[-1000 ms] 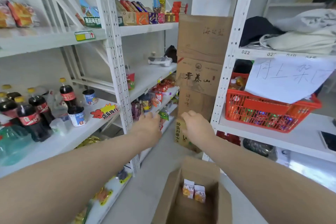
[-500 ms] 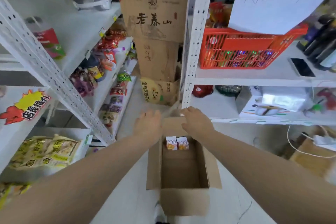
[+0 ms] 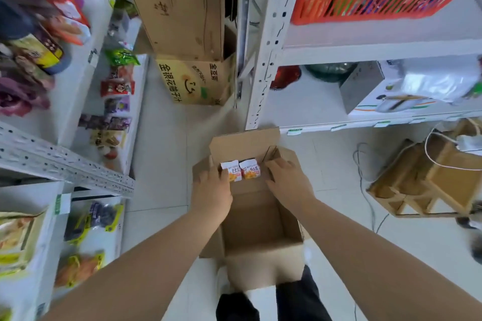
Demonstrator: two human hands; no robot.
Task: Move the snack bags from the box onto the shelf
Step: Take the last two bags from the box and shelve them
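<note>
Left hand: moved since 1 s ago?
Yes. The left hand has dropped from shelf height down to the open cardboard box on the floor, now touching the left snack bag at its far end.

The yellow carton (image 3: 194,83) standing on the floor reads "金银花柚子汁" on its front and "金豆芽" on its side. Print on the snack bags (image 3: 241,170) is too small to read.
</note>
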